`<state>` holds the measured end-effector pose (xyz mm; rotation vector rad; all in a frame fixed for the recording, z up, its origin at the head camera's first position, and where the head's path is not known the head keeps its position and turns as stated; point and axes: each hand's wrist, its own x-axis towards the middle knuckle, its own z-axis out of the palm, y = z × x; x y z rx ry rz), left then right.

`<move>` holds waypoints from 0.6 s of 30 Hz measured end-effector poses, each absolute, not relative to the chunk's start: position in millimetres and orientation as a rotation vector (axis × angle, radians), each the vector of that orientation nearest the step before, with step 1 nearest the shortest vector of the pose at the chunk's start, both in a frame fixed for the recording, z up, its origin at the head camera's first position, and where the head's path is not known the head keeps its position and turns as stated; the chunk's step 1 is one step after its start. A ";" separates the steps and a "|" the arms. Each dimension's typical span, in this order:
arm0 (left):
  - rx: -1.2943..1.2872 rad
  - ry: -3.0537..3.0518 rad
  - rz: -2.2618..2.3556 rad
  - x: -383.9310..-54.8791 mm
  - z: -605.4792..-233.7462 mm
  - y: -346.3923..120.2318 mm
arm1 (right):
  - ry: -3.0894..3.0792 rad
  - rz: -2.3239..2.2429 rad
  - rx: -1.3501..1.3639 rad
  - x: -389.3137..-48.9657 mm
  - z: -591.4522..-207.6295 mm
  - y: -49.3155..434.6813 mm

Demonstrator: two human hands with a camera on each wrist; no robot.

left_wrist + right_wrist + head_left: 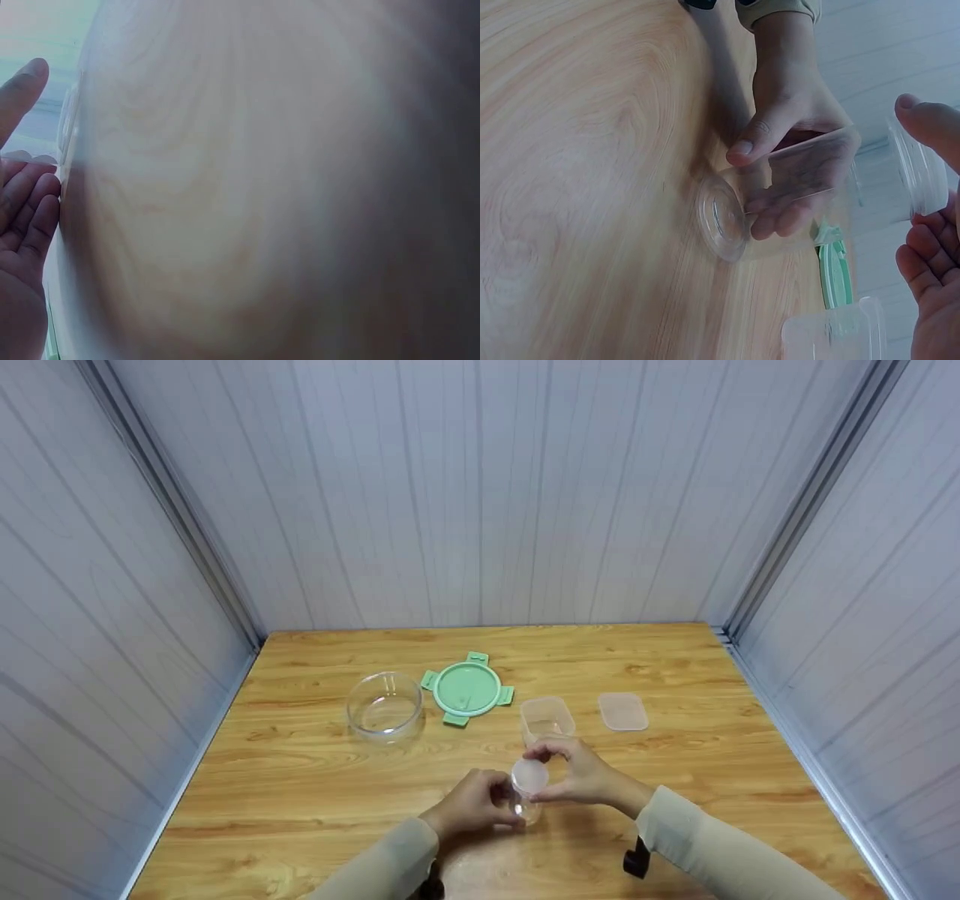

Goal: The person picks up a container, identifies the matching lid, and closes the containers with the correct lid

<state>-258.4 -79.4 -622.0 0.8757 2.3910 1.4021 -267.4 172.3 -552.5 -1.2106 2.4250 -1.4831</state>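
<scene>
My left hand [474,802] grips a clear plastic jar [529,811] around its side, thumb toward me and fingers behind. The jar stands upright, its round base [721,217] at the table in the right wrist view. At the jar's top is a round, whitish screw lid [530,775], which my right hand [585,774] pinches by its rim between thumb and fingers. In the left wrist view only part of the left hand [26,225] shows at the left edge, beside a blurred stretch of table.
Behind the hands stands a translucent square container [546,709], with a flat square lid [623,712] to its right. A round glass bowl [385,731] sits at the left beside a green round lid [468,688] with flaps. Walls enclose the wooden table [300,780] at the back and sides.
</scene>
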 end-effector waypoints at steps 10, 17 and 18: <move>0.837 2.403 1.384 -258.7 -621.2 -79.8 | 2.371 -1.431 -1.158 -268.2 -546.6 173.8; 0.816 2.405 1.384 -258.1 -620.7 -79.2 | 2.474 -1.428 -1.138 -265.2 -549.8 171.3; 0.812 2.403 1.386 -258.0 -620.8 -79.3 | 2.487 -1.429 -1.131 -264.5 -550.1 170.8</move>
